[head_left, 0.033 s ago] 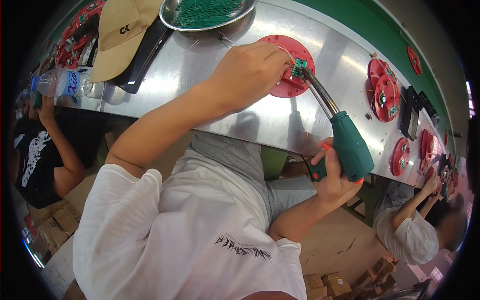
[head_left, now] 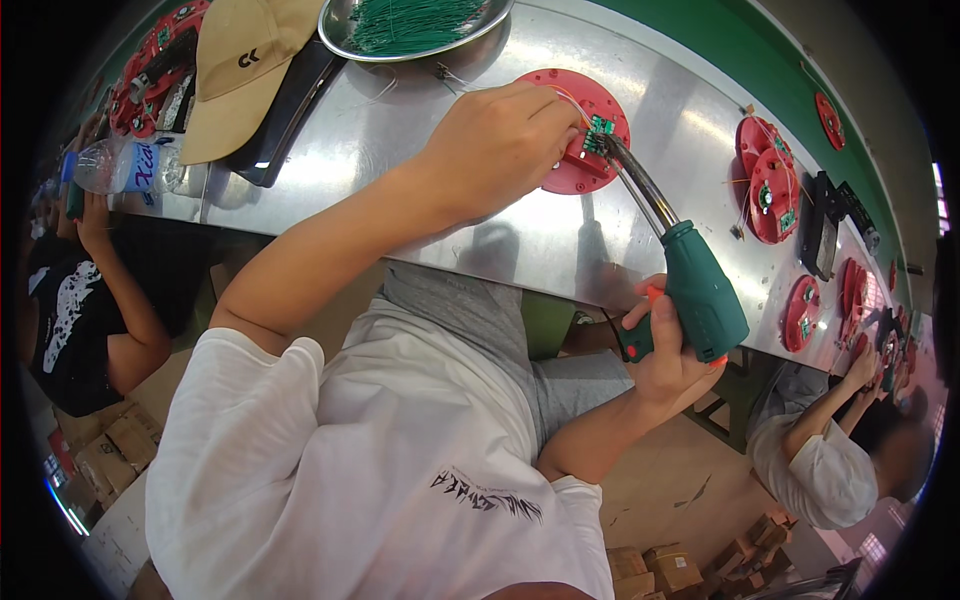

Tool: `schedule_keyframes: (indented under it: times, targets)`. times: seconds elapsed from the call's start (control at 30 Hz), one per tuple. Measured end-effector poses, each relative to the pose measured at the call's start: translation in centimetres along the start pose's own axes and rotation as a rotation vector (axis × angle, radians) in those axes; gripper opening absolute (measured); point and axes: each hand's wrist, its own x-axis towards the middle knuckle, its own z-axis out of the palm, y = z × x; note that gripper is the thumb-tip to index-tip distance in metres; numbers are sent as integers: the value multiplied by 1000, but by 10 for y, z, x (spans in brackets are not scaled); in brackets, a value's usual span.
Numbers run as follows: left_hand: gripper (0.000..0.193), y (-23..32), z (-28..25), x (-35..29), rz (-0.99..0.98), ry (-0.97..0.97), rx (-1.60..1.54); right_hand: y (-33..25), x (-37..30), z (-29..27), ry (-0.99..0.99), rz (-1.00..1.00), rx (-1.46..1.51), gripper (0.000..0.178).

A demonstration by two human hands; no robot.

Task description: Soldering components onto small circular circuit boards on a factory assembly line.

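Observation:
My left hand [head_left: 505, 140] rests over the left part of a round red plate [head_left: 600, 97] on the metal bench. Its fingers are pinched together at the edge of a small green circuit board [head_left: 598, 132]; what lies between the fingertips is hidden. Thin orange and white wires run beside those fingers. My right hand [head_left: 662, 350] is wrapped round the handle of a dark green soldering gun [head_left: 705, 295] with orange parts. The gun's long metal tube slants up to the left, and its tip meets the board or hovers just over it; I cannot tell which.
A steel bowl [head_left: 350, 48] of green wires stands at the back, left of the plate. A tan cap [head_left: 235, 85] and a plastic bottle [head_left: 120, 167] lie farther left. More red plates [head_left: 770, 200] with boards sit to the right. Co-workers are at both sides.

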Motion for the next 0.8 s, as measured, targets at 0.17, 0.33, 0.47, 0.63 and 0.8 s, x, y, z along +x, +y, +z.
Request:
schedule_keyframes:
  times: [0.17, 0.33, 0.47, 0.63, 0.8]
  targets:
    - [8, 0, -1, 2, 3, -10, -1, 0, 3, 0, 5, 21, 45, 25]
    - [8, 0, -1, 2, -33, -12, -20, -2, 3, -1, 11, 63, 54, 27]
    - [8, -1, -1, 3, -19, -5, -23, -5, 6, -2, 19, 184, 4, 31]
    - [9, -2, 1, 0, -47, -23, -46, -2, 8, -5, 59, 207, 3, 30]
    - [9, -1, 0, -1, -46, -23, -39, -1, 7, -9, 130, 80, 17, 33]
